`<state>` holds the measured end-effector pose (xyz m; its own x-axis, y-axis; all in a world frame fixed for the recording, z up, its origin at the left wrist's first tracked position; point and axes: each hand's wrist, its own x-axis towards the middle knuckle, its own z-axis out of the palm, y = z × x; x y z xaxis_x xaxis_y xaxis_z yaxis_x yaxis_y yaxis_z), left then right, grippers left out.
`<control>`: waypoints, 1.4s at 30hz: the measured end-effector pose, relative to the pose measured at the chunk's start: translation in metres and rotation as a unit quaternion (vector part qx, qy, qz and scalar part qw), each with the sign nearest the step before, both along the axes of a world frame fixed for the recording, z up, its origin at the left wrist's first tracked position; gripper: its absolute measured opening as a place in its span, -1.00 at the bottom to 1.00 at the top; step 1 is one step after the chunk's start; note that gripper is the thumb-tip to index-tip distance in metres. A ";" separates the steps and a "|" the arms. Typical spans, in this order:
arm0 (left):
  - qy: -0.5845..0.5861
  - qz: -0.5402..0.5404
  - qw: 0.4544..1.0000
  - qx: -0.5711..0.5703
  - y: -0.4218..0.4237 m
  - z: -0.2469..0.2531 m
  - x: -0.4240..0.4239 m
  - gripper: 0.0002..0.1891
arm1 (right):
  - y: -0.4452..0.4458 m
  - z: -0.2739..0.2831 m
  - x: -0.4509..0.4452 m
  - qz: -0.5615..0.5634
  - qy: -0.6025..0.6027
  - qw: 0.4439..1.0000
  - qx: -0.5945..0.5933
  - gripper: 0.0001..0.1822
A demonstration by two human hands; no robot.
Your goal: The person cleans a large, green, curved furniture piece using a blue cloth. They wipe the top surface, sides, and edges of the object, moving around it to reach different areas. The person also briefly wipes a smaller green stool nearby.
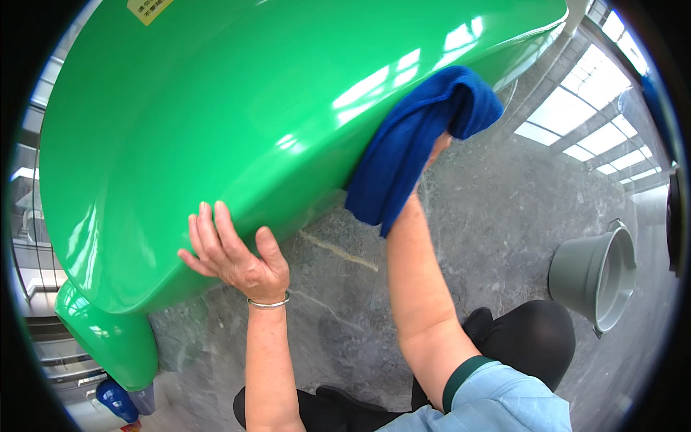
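Observation:
A large glossy green molded piece [178,140], smooth like plastic or fiberglass, fills the upper left of the view. On its lower edge my left hand [240,256] rests with spread fingers, holding nothing; a silver bangle circles that wrist. My right hand [440,150] is farther along the same edge, to the right, with a blue cloth [402,140]. The folded cloth drapes over this hand, hiding most of its fingers, and lies against the green side. One end of the cloth hangs down beside my forearm.
A grey bucket [577,275] stands to the right on the grey marbled floor [345,302], near my bent knee [532,340]. A green leg-like part [116,340] and a blue object [116,399] are at lower left. A yellow label [148,8] with writing sits on the green top.

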<state>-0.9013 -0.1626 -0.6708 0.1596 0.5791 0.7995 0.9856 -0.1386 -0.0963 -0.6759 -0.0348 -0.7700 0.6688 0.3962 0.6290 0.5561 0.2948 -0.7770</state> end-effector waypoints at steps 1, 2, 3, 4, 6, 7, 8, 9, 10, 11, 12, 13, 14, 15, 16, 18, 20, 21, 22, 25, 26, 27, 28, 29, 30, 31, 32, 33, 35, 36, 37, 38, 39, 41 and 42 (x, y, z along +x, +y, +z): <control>-0.008 -0.002 1.000 0.006 0.002 -0.009 0.004 -0.40 | 0.004 -0.007 0.021 -0.009 -0.007 1.000 -0.012 -0.30; -0.001 -0.002 1.000 0.023 0.006 -0.007 0.003 -0.40 | 0.009 -0.008 0.035 -0.016 0.002 1.000 -0.018 -0.30; -0.001 0.001 1.000 0.028 0.008 -0.010 0.005 -0.39 | 0.014 -0.010 0.055 -0.025 0.003 0.999 -0.023 -0.30; 0.007 0.004 0.999 0.036 0.010 -0.009 0.003 -0.39 | 0.021 -0.010 0.072 -0.033 0.012 0.999 -0.028 -0.30; 0.021 0.014 0.998 0.053 0.013 -0.008 0.002 -0.37 | 0.035 -0.010 0.108 -0.047 0.026 0.998 -0.038 -0.31; 0.026 0.022 0.998 0.053 0.013 -0.010 0.001 -0.36 | 0.041 -0.012 0.124 -0.052 0.033 0.997 -0.044 -0.31; 0.032 0.030 0.998 0.052 0.013 -0.011 0.000 -0.36 | 0.046 -0.015 0.140 -0.057 0.041 0.996 -0.049 -0.31; 0.034 0.037 0.997 0.052 0.014 -0.013 0.002 -0.35 | 0.051 -0.016 0.159 -0.064 0.044 0.995 -0.055 -0.31; 0.042 0.049 0.997 0.050 0.014 -0.014 0.004 -0.33 | 0.054 -0.018 0.173 -0.070 0.047 0.995 -0.059 -0.31; 0.044 0.052 0.996 0.053 0.015 -0.015 0.005 -0.33 | 0.055 -0.021 0.186 -0.073 0.053 0.994 -0.063 -0.31; 0.048 0.056 0.996 0.055 0.014 -0.017 0.003 -0.33 | 0.055 -0.025 0.190 -0.076 0.060 0.993 -0.068 -0.31; 0.052 0.061 0.995 0.057 0.014 -0.018 0.002 -0.33 | 0.055 -0.030 0.193 -0.076 0.069 0.992 -0.071 -0.31; 0.055 0.060 0.994 0.070 0.015 -0.018 0.000 -0.35 | 0.055 -0.036 0.192 -0.078 0.076 0.991 -0.073 -0.31; 0.060 0.061 0.994 0.070 0.016 -0.018 0.000 -0.34 | 0.055 -0.037 0.192 -0.082 0.080 0.991 -0.074 -0.31; 0.064 0.064 0.993 0.070 0.016 -0.019 -0.001 -0.33 | 0.053 -0.040 0.188 -0.084 0.085 0.990 -0.073 -0.31; 0.066 0.067 0.993 0.071 0.016 -0.020 -0.001 -0.33 | 0.049 -0.046 0.173 -0.086 0.097 0.989 -0.076 -0.31; 0.063 0.068 0.993 0.075 0.018 -0.021 -0.001 -0.33 | 0.042 -0.051 0.141 -0.083 0.109 0.987 -0.078 -0.31; 0.065 0.067 0.993 0.077 0.018 -0.020 -0.001 -0.33 | 0.038 -0.051 0.120 -0.079 0.116 0.987 -0.077 -0.31; 0.068 0.067 0.992 0.080 0.018 -0.017 -0.002 -0.33 | 0.035 -0.051 0.097 -0.075 0.123 0.987 -0.077 -0.31; 0.066 0.059 0.992 0.085 0.019 -0.015 -0.002 -0.34 | 0.016 -0.047 0.022 -0.052 0.144 0.985 -0.083 -0.32; 0.067 0.057 0.992 0.086 0.019 -0.013 -0.004 -0.34 | 0.008 -0.045 -0.009 -0.041 0.154 0.983 -0.088 -0.32; 0.059 0.054 0.993 0.084 0.019 -0.016 -0.002 -0.34 | -0.001 -0.046 -0.035 -0.029 0.154 0.983 -0.092 -0.32; 0.044 0.046 0.995 0.081 0.018 -0.018 0.000 -0.35 | -0.012 -0.046 -0.064 -0.016 0.157 0.983 -0.098 -0.32; 0.035 0.041 0.996 0.076 0.017 -0.022 0.002 -0.36 | -0.023 -0.048 -0.089 -0.001 0.153 0.983 -0.105 -0.32; 0.033 0.037 0.996 0.076 0.016 -0.020 0.002 -0.37 | -0.034 -0.044 -0.116 0.018 0.156 0.982 -0.108 -0.32; 0.037 0.032 0.996 0.075 0.016 -0.019 0.002 -0.38 | -0.045 -0.042 -0.142 0.039 0.159 0.980 -0.113 -0.32; 0.041 0.027 0.996 0.071 0.016 -0.012 0.001 -0.39 | -0.055 -0.036 -0.165 0.058 0.163 0.979 -0.112 -0.32; 0.039 0.024 0.997 0.069 0.014 -0.011 0.000 -0.39 | -0.065 -0.031 -0.182 0.077 0.155 0.978 -0.117 -0.32; 0.034 0.016 0.997 0.064 0.014 -0.011 0.000 -0.39 | -0.074 -0.030 -0.196 0.103 0.128 0.979 -0.119 -0.32; 0.037 0.019 0.997 0.070 0.015 -0.012 -0.002 -0.39 | -0.076 -0.025 -0.202 0.114 0.117 0.980 -0.114 -0.32; 0.036 0.021 0.997 0.068 0.014 -0.013 -0.004 -0.39 | -0.076 -0.021 -0.204 0.115 0.108 0.982 -0.105 -0.32; 0.035 0.022 0.997 0.067 0.014 -0.013 -0.004 -0.39 | -0.072 -0.020 -0.199 0.112 0.097 0.985 -0.092 -0.32; 0.028 0.025 0.997 0.065 0.013 -0.013 -0.003 -0.39 | -0.065 -0.018 -0.188 0.102 0.083 0.988 -0.078 -0.32; 0.032 0.027 0.997 0.058 0.012 -0.010 -0.007 -0.38 | -0.045 -0.007 -0.157 0.071 0.079 0.993 -0.054 -0.32; 0.025 0.027 0.998 0.054 0.011 -0.013 -0.005 -0.38 | -0.032 -0.006 -0.130 0.050 0.068 0.995 -0.045 -0.32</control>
